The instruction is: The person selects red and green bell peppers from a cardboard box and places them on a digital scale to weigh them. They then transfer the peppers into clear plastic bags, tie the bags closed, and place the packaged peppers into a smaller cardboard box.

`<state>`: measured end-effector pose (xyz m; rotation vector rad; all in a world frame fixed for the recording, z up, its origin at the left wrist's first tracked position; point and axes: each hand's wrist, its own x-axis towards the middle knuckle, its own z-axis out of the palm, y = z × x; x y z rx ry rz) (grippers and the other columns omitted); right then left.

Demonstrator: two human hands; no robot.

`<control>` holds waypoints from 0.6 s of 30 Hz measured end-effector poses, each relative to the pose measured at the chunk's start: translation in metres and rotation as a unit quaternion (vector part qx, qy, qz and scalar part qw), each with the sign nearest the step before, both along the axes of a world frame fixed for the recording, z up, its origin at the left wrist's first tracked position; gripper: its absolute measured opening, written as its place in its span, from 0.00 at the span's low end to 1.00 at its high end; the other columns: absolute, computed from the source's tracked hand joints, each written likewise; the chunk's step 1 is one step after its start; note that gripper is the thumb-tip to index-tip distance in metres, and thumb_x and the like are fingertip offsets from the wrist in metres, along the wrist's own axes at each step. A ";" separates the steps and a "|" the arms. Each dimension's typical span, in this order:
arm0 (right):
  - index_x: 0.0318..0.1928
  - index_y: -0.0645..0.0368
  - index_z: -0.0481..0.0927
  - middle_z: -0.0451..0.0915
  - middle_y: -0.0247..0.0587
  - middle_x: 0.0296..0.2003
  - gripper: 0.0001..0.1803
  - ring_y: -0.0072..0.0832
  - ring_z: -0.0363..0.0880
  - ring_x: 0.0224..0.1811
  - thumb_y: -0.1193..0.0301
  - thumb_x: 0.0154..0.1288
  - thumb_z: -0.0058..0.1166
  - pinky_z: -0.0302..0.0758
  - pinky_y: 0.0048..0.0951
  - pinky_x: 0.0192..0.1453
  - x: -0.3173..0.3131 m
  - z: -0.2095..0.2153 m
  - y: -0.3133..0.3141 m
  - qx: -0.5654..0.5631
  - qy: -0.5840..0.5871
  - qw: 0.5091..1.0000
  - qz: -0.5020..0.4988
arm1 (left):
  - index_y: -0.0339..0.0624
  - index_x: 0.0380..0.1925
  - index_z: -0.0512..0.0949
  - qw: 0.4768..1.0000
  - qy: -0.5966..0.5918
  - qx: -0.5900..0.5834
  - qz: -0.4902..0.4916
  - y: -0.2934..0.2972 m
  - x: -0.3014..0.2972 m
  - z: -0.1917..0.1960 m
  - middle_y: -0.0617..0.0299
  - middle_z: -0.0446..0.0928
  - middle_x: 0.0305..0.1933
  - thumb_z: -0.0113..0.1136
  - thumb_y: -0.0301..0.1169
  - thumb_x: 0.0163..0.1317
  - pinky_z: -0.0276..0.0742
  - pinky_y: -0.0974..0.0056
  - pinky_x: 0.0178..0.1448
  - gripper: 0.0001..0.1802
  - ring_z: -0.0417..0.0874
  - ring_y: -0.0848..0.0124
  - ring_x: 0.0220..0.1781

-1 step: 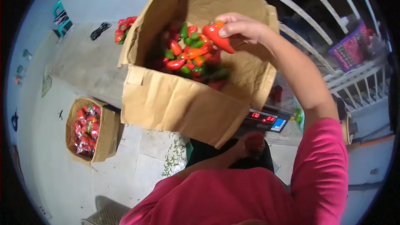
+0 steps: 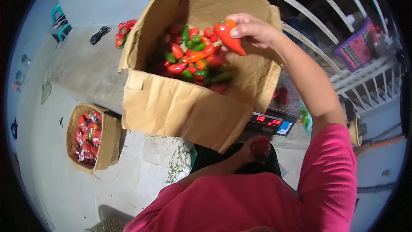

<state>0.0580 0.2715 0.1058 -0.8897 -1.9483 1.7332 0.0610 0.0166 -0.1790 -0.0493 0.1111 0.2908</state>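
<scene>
My right hand [image 2: 254,30] is raised over a large open cardboard box [image 2: 180,107] and pinches a red-orange pepper [image 2: 229,38] at its stem end. Inside the box lies a heap of red, orange and green peppers [image 2: 193,58]. My left hand [image 2: 251,152] is low, under the box's near corner, closed around a red pepper [image 2: 261,146]. Just beyond that hand is a weighing scale [image 2: 270,124] with a lit red display, partly hidden by the box.
A smaller cardboard box [image 2: 109,139] of bagged red peppers stands on the floor at the left. Loose red peppers [image 2: 122,32] and a black cable [image 2: 99,34] lie on a concrete ledge. A white railing [image 2: 309,30] and a purple basket [image 2: 356,49] are at the right.
</scene>
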 end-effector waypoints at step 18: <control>0.33 0.60 0.73 0.75 0.33 0.22 0.12 0.19 0.71 0.19 0.68 0.53 0.60 0.72 0.21 0.23 0.263 -0.136 -0.182 -0.022 -0.117 0.786 -0.607 | 0.48 0.47 0.71 0.996 0.051 0.066 -0.028 -0.001 -0.004 0.012 0.57 0.75 0.44 0.47 0.58 0.50 0.70 0.44 0.43 0.31 0.77 0.61 0.42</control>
